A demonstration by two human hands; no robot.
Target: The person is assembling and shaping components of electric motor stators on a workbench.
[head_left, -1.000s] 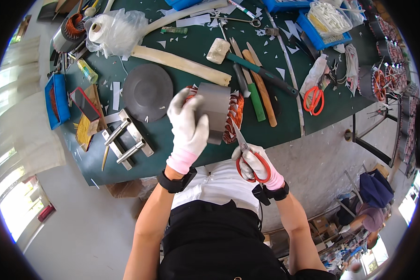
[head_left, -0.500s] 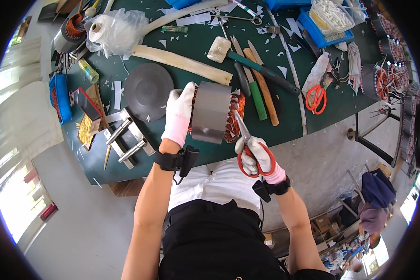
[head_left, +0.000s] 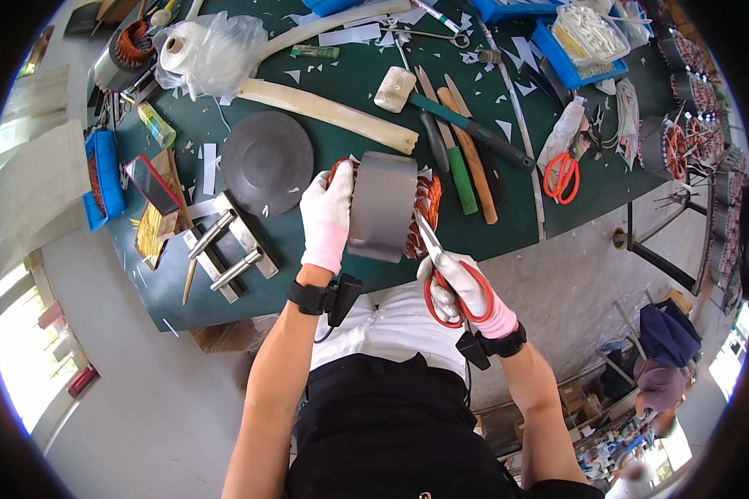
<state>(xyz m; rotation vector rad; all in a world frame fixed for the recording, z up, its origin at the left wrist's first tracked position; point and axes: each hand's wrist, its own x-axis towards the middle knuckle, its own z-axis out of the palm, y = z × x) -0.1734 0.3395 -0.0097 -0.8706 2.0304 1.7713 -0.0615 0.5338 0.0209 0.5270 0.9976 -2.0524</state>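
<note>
A grey motor stator [head_left: 383, 206] with copper windings [head_left: 429, 202] showing at its ends lies on its side at the front edge of the green table. My left hand [head_left: 327, 209], in a white glove with a pink cuff, grips the stator's left end; its fingertips are partly hidden behind it. In my gloved right hand [head_left: 459, 287] is a pair of scissors [head_left: 429, 235] with red handles, my fingers wrapped around the loops. The blade tips touch or nearly touch the windings at the stator's right end. Whether the blades are parted is hard to make out.
Beyond the stator lie a mallet [head_left: 466, 125], a green-handled tool [head_left: 461, 179] and a pale curved strip [head_left: 329, 115]. A dark round disc [head_left: 268, 162] and a metal frame [head_left: 233, 245] are to the left. Right are spare red scissors [head_left: 562, 179] and a blue bin [head_left: 576, 71].
The stator has shifted slightly right and toward me, with my left hand moving along on its left end. My right hand and the scissors have come a little nearer to me.
</note>
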